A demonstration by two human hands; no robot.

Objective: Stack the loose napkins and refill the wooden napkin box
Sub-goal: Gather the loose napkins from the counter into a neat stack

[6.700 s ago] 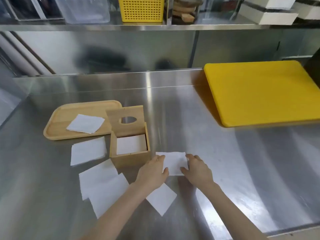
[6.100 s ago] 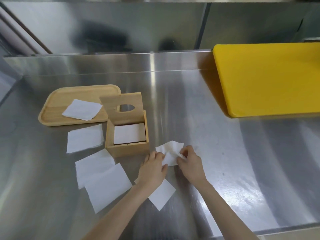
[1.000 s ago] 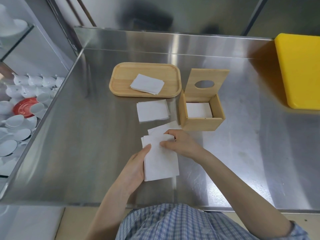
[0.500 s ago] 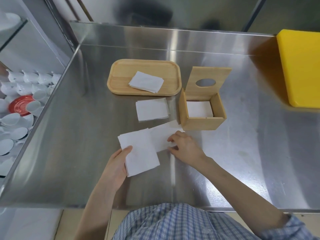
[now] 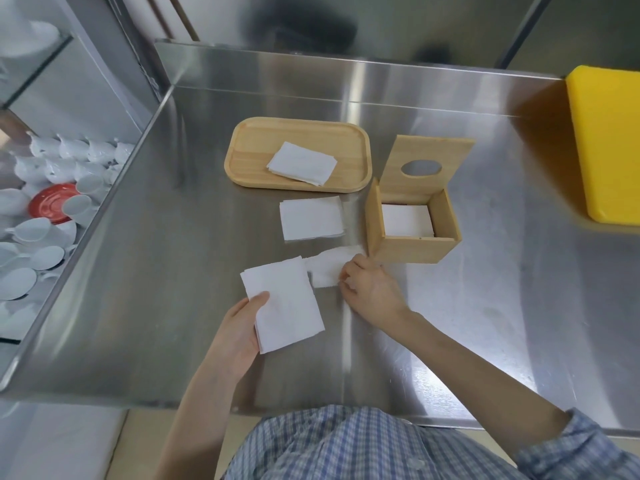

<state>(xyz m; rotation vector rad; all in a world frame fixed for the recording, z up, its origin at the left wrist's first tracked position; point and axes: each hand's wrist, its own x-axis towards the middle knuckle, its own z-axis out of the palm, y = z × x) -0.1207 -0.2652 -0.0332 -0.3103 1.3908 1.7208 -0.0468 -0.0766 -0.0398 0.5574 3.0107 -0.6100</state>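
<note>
This was a commercial kitchen or café back room. A steel counter [image 5: 450, 341] with a raised steel backsplash [image 5: 346, 74] filled the view; left of the counter sat many white cups [image 5: 52, 161] and a red saucer [image 5: 52, 202], and a yellow cutting board [image 5: 609, 133] lay at the counter's right end.

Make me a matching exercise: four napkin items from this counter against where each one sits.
Items:
1. napkin stack
2. single napkin
3. folded napkin
4. flat napkin pile

Places:
A. on the wooden tray
B. in the left hand
C. under the right hand fingertips
D. on bare steel between tray and wooden box

Pairs: 1-B, 2-C, 3-A, 4-D
</note>
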